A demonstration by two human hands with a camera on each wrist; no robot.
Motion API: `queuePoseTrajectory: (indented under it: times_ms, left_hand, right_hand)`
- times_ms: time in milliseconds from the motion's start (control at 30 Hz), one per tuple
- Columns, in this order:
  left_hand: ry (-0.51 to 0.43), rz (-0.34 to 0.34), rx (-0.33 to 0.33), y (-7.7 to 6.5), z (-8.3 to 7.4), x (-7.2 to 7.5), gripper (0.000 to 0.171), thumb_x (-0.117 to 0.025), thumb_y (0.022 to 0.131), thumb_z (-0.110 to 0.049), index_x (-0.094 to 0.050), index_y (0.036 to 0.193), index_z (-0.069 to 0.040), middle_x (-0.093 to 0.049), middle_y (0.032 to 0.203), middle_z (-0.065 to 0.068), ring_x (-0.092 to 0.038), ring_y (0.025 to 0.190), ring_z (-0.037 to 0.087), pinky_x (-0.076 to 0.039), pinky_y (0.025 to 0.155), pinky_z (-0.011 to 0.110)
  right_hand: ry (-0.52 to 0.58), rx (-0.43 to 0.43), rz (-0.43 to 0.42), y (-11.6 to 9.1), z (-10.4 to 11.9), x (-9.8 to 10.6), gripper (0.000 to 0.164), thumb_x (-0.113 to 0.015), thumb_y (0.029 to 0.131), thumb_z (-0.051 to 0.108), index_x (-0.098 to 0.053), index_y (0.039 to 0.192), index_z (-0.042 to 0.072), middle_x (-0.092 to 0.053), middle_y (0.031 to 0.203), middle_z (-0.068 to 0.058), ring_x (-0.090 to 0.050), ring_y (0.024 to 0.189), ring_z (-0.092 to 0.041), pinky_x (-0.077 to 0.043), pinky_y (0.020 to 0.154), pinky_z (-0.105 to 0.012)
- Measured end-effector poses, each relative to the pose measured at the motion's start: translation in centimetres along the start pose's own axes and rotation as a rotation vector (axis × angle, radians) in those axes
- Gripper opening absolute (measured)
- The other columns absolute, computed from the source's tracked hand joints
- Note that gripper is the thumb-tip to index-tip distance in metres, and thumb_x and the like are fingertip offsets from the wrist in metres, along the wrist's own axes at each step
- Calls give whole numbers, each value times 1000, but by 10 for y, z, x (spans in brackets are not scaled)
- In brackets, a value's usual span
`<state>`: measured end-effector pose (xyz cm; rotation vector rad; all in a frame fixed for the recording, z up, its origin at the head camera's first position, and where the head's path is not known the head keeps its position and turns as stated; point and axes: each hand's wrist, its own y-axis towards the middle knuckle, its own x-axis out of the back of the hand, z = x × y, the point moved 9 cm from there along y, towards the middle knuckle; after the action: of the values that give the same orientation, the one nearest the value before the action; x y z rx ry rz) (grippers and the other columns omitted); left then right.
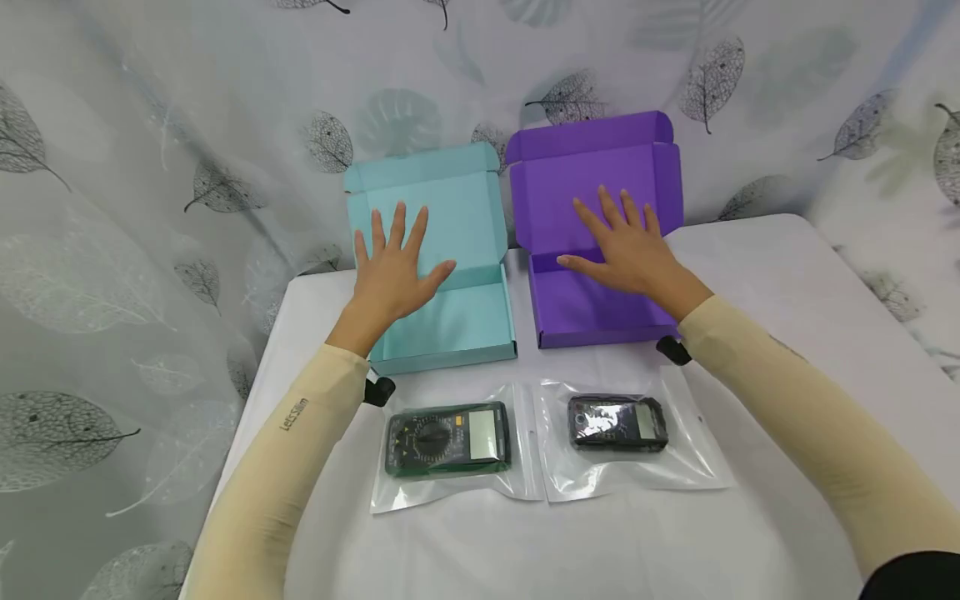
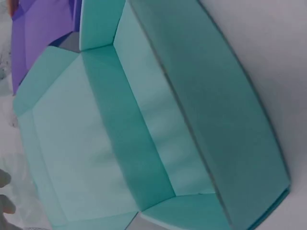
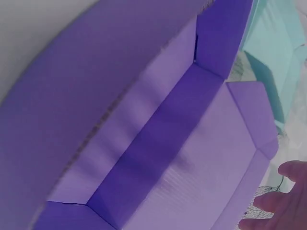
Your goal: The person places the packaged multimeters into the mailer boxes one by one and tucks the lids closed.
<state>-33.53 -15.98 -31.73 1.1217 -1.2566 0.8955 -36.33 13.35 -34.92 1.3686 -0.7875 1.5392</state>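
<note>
Evidently grasping nothing with the left hand (image 1: 388,279), held with straight, fanned fingers above the teal box (image 1: 472,242). Likewise released on the other side, with the right hand (image 1: 630,258) spread above the purple box (image 1: 592,308), thumb stretched inward. Seems to be apart from the cardboard on both sides, though hard to be sure from the head view.

Judging by this, probably at a readying step, with both boxes open and nothing gripped. Would next call either for drawing back toward the body to pinch a bag by its slack film, or for lowering onto a lid; cannot tell which.

Set just beside each other near the far edge of the tabletop (image 1: 465,550), teal at left, purple at right. Opening upward, with the long axis of each tray running left to right and its right end angled slightly away. Hinged along the far side, with lids leaning up and back toward the leaf-print curtain (image 1: 180,333).

Farther out, nearer the body, see a larger multimeter (image 1: 447,439) in a clear bag (image 1: 525,450), and to its right a smaller multimeter (image 1: 617,422) in a second clear bag (image 1: 701,454). Laid flat with long axes left to right, display ends pointing right.
</note>
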Motion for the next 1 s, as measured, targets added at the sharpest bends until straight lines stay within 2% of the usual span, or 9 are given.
queuePoseTrajectory:
  times_ms: [133, 333, 500, 667, 733, 867, 1000]
  left_hand:
    - [-16, -32, -15, -12, 0, 2, 82, -24, 86, -73, 8, 149, -31, 13, 154, 3, 27, 131, 31, 12, 101, 59]
    - [-48, -51, -32, -22, -4, 0, 80, -27, 88, -71, 5, 149, -31, 8, 155, 4, 22, 134, 34, 10, 102, 59]
    - [-85, -52, -48, -31, -16, 0, 80, -28, 88, -70, 2, 150, -30, -3, 155, 6, 12, 136, 36, 9, 103, 57]
    - [-97, -16, -73, -40, -35, -4, 80, -25, 87, -71, -1, 150, -29, -12, 154, 8, 7, 137, 35, 11, 103, 55]
    - [-89, -13, -91, -43, -43, -5, 80, -25, 88, -71, -6, 151, -26, -18, 152, 9, 0, 138, 35, 9, 104, 55]
    - [-78, -29, -140, -48, -61, -6, 80, -28, 88, -70, -25, 149, -18, -36, 144, 11, -23, 135, 32, 4, 105, 57]
    - [-88, -34, -192, -52, -78, -9, 75, -32, 89, -67, -41, 140, -13, -45, 136, 9, -37, 127, 27, 0, 105, 58]
  right_hand:
    - [-6, 22, -24, -9, 5, 3, 87, -32, 84, 74, 6, 150, 30, 17, 153, -8, 17, 135, -37, 11, 101, -60]
    - [13, 57, -53, -20, 13, 5, 86, -35, 86, 71, 7, 149, 31, 18, 152, -5, 17, 135, -37, 10, 101, -61]
    - [35, 101, -74, -31, 24, 3, 85, -38, 87, 68, 5, 150, 30, 15, 153, -3, 18, 135, -32, 9, 102, -60]
    - [41, 120, -53, -41, 35, -1, 86, -37, 87, 69, 2, 150, 27, 11, 154, -3, 19, 135, -27, 8, 103, -58]
    - [40, 121, -48, -45, 39, -2, 86, -36, 86, 70, 1, 151, 27, 8, 154, -5, 18, 136, -27, 6, 103, -59]
    - [69, 120, -40, -51, 45, -5, 86, -37, 85, 72, 0, 150, 30, 2, 155, -7, 11, 138, -30, -1, 103, -61]
    - [94, 126, -31, -58, 51, -8, 88, -40, 82, 73, -9, 151, 29, -10, 154, -12, -7, 138, -38, -13, 99, -65]
